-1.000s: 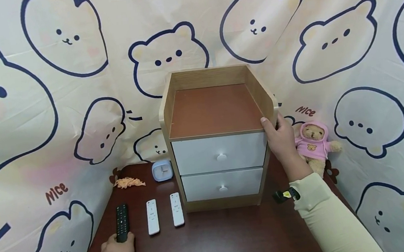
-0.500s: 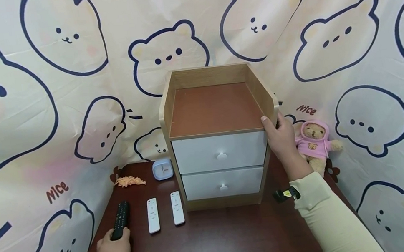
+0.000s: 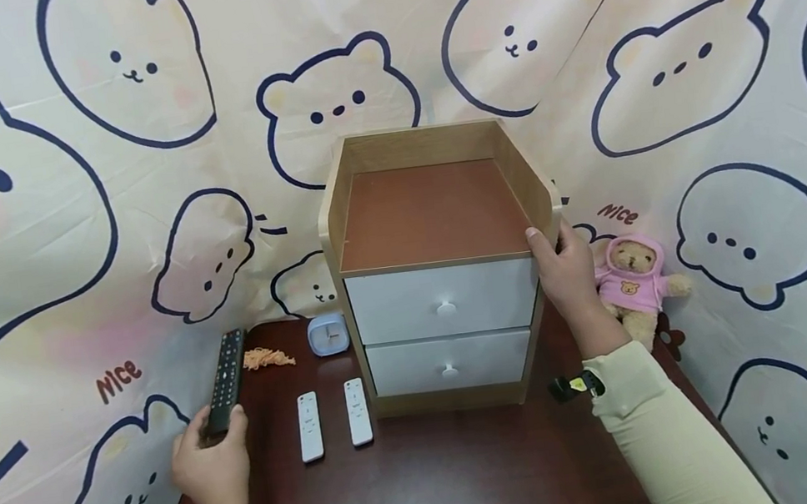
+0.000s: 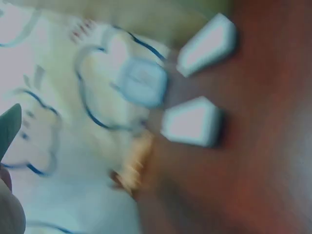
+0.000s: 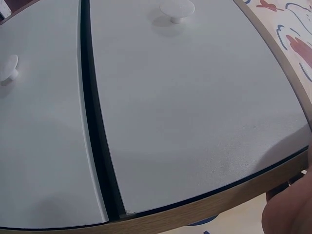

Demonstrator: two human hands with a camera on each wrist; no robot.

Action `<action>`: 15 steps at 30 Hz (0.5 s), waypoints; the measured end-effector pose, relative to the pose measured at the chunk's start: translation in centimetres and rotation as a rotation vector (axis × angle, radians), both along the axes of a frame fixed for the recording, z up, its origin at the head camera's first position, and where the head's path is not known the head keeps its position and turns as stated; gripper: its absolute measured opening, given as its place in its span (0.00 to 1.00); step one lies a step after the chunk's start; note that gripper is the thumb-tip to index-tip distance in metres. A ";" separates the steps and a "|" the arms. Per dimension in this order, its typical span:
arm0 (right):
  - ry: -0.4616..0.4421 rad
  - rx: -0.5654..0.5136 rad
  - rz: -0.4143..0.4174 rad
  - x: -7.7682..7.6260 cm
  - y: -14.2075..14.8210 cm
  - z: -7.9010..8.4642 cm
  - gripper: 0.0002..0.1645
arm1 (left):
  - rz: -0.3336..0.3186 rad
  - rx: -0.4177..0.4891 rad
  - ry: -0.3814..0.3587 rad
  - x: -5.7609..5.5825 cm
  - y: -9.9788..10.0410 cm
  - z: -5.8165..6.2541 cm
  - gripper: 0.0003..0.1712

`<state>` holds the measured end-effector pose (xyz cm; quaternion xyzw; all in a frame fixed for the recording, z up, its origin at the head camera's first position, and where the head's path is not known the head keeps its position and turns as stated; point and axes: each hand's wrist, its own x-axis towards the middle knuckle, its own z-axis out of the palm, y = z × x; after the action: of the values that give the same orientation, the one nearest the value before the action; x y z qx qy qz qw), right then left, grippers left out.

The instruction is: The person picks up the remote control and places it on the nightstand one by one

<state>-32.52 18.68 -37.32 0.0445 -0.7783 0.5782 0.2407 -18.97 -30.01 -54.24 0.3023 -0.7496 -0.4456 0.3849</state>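
My left hand [image 3: 211, 469] grips the lower end of a black remote control [image 3: 226, 383], tilted up above the left part of the table. My right hand [image 3: 570, 278] holds the right side panel of a small wooden cabinet [image 3: 455, 401], thumb at the top front corner. Both white drawers are closed: the upper drawer [image 3: 395, 310] and the lower drawer [image 3: 403, 368], each with a round knob. In the right wrist view the drawer fronts [image 5: 195, 112] fill the picture, with part of my hand [image 5: 290, 209] at the lower right. Motion blurs the left wrist view.
Two white remotes [image 3: 309, 427] lie left of the cabinet on the brown table [image 3: 439, 483]. Behind them are a blue clock [image 3: 327, 334] and an orange stringy bundle [image 3: 268, 358]. A teddy bear [image 3: 633, 287] in a pink hoodie sits at the right. Printed cloth [image 3: 513, 163] hangs around.
My left hand has raised the black remote off the table, moving up and slightly left. The right hand keeps its hold on the cabinet; the head view has shifted slightly.
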 end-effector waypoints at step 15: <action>0.013 -0.010 -0.008 -0.1 -0.1 -0.2 0.31 | -0.216 -0.069 0.585 1.7 9.8 12.3 0.26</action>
<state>-32.61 18.60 -37.48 0.0438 -0.7740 0.5808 0.2483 -17.23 -20.21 -41.92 0.0667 -0.6493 -0.5263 0.5449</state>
